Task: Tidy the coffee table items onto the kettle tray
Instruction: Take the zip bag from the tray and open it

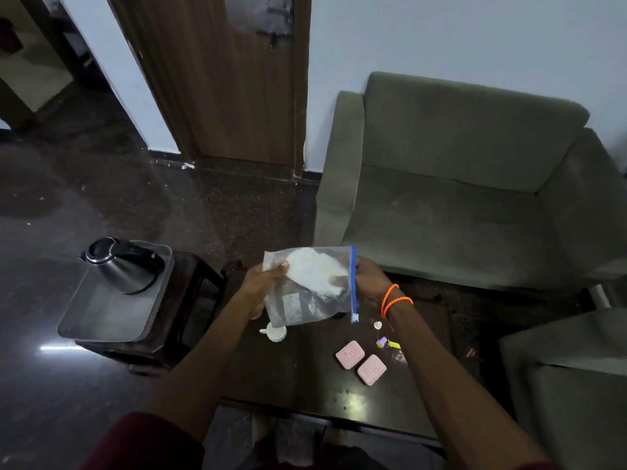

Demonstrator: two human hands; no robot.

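Both hands are up over the coffee table (305, 378), holding a clear zip bag (308, 286) between them. The left hand (263, 278) pinches its left edge, thumb on top; the right hand (369, 278) grips the blue-zipper side, its fingers hidden behind the plastic. The kettle tray (101, 317) sits off to the left on a side stool, kettle (122, 264) at its far end, so the left hand is nearer. 2 pink blocks (361, 362) and a small white cup (276, 333) wait below.

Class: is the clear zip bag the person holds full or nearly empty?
Partly filled: the zip bag shows white contents bunched in its upper half; the lower half looks see-through and flat.
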